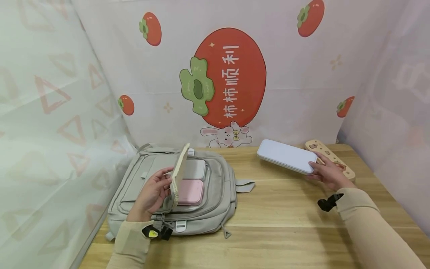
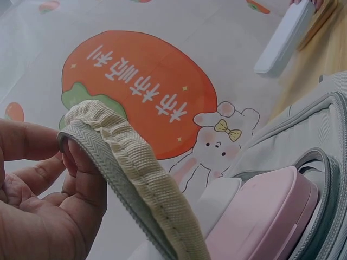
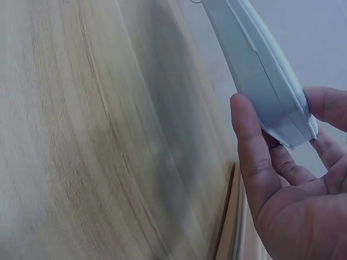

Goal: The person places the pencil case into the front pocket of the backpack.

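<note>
A grey backpack point(image 1: 215, 220) lies on its back on the wooden table. My left hand point(image 1: 152, 192) pinches the zippered edge of its front pocket flap point(image 2: 143, 168) between thumb and fingers and holds the flap upright. Inside the opened pocket sit a pink case point(image 1: 190, 192) and, behind it, a white case point(image 1: 196, 169). At the right, my right hand point(image 1: 327, 170) grips one end of a long, pale blue-white case point(image 1: 285, 155), thumb on top and fingers below. The right wrist view shows this case point(image 3: 265, 70) tilted above the table.
A long beige case with small bear pictures point(image 1: 347, 172) lies on the table point(image 1: 275, 224) at the right, partly behind my right hand. A grey strap point(image 1: 245, 185) sticks out from the backpack. Printed cloth point(image 1: 289, 74) hangs behind and along both sides.
</note>
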`<state>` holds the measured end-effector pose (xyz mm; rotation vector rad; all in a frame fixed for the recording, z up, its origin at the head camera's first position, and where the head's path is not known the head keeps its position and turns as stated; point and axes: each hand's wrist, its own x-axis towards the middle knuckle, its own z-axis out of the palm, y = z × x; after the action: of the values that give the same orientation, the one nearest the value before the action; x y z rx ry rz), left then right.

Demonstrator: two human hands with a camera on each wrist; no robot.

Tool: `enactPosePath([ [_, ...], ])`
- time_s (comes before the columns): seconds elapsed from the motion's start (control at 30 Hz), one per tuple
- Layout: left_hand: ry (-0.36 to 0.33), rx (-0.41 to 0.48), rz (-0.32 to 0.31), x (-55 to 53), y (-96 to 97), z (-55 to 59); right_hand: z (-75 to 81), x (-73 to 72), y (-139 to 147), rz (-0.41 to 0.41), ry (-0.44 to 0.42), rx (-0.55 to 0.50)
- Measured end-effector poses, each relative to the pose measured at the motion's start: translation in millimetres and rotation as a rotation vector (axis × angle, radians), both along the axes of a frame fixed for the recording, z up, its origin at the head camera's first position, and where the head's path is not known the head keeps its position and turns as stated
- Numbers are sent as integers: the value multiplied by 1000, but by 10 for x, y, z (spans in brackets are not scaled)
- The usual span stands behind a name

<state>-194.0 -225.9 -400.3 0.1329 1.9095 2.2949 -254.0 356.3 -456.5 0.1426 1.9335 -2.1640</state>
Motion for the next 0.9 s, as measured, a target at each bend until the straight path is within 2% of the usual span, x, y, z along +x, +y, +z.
enactPosePath([
  [0.43, -15, 2, 13, 14, 4, 34, 170, -27, -274, 96, 51, 88],
  [0.9, -17, -26, 17, 9, 12, 64, 206, -89, -545, 169, 93, 127],
])
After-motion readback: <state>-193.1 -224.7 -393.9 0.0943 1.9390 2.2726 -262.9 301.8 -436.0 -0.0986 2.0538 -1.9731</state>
